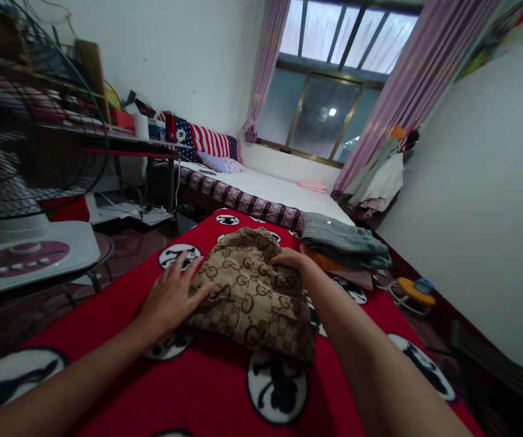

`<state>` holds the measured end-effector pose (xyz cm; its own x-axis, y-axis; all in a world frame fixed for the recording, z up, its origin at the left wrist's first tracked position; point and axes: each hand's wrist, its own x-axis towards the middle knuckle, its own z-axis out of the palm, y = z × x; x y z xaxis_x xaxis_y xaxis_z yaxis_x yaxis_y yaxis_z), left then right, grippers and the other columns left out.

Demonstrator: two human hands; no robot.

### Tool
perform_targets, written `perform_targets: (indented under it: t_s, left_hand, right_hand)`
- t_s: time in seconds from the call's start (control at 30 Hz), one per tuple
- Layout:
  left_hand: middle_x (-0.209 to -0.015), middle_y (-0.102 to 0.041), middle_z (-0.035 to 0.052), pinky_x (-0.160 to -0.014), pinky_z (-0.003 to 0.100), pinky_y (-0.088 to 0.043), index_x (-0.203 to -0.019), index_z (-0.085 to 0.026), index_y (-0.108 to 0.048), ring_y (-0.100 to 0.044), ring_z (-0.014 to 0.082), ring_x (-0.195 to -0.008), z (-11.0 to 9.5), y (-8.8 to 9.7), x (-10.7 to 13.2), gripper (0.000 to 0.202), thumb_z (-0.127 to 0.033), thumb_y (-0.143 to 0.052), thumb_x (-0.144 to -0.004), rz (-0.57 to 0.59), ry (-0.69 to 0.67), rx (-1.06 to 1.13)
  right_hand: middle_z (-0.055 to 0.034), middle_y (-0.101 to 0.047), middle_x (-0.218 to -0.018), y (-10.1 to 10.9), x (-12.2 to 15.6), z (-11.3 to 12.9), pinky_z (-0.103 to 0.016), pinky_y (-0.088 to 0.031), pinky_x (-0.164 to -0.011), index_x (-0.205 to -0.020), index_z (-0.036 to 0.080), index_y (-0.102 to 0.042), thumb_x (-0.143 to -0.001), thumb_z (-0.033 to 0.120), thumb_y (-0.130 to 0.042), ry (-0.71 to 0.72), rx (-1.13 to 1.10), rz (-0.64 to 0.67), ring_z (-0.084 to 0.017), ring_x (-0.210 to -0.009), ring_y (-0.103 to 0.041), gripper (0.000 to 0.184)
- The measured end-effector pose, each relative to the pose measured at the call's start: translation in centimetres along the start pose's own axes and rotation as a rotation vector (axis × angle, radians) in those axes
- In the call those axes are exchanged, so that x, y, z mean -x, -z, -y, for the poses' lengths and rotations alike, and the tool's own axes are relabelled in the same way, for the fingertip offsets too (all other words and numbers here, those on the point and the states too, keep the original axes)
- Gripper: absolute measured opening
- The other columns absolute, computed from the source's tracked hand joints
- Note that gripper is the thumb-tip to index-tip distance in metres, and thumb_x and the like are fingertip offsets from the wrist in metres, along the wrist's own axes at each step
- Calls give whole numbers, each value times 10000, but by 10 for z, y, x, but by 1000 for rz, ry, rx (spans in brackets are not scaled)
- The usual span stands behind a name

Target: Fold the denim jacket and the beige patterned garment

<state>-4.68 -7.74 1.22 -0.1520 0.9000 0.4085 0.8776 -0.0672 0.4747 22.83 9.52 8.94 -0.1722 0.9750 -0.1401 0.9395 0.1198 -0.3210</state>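
A folded brown garment (252,294) with a repeating logo print lies in the middle of a red blanket (215,388) with round black-and-white patches. The left hand (172,297) rests flat on the garment's left edge, fingers spread, fingertips on the cloth. The right hand (294,260) sits at the garment's far right edge; its fingers curl down into the fabric and are mostly hidden, so whether they pinch it cannot be told. Both forearms run out of the near edge of the frame.

Just right of the garment, at the far right of the blanket, stands a stack (343,249) of folded clothes, grey on top, orange and pink below; its lower layers are partly covered. Beyond is a bed (283,194) under a window (329,115). At the left a fan (24,121) is cut off by the frame, its cage blurred.
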Motion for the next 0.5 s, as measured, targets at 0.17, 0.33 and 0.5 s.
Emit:
perform_targets:
  t_s: [0.17,0.33,0.5]
  left_hand:
    - [-1349,-524,195,-1022,459,-426,-1513,-121,-183,-531,326,-1233,18,-5,26,968,-635,-538,-773,117,273,353]
    - [-1289,-574,117,-968,402,-468,-1368,-157,-442,-581,279,-1126,-17,3,7,745,-373,-626,-680,67,69,523]
    - [-1052,-656,36,-873,347,-498,-1250,-177,-569,-616,231,-943,-56,41,-75,632,-233,-649,-625,82,-256,431]
  right_hand:
    - [-52,-705,-780,-6,35,-14,-229,-459,-589,-890,138,-735,-653,334,-699,-6,-57,-67,-189,-721,-647,310]
    - [-27,-682,-725,10,113,-41,-246,-462,-571,-824,143,-704,-620,325,-681,-35,-420,-307,-192,-679,-637,274]
    - [-65,-730,-874,25,202,-61,-321,-539,-626,-992,167,-675,-586,430,-773,-116,-927,-501,-232,-711,-678,494]
